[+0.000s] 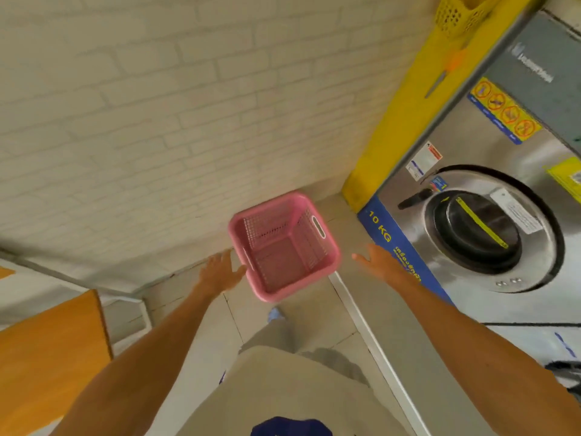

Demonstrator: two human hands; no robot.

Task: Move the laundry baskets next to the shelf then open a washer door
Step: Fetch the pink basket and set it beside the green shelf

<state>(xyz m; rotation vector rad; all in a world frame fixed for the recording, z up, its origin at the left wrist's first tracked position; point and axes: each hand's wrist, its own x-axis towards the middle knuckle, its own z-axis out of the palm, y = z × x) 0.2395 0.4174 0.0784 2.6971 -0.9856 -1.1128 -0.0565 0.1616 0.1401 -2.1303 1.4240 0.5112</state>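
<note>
A pink plastic laundry basket (284, 245) stands upright and empty on the tiled floor by the white brick wall. My left hand (220, 272) is spread open just at its left rim, close to the slot handle. My right hand (382, 261) is open to the right of the basket, a short gap away, in front of the washer's blue base. A steel front-loading washer (490, 228) stands at the right with its round door (481, 229) closed and a black handle (415, 198) at the door's left.
A yellow basket (460, 14) sits high up at the top right above a yellow panel (408, 121). An orange wooden surface (50, 357) lies at the lower left. My legs and one shoe (276, 314) are just below the pink basket.
</note>
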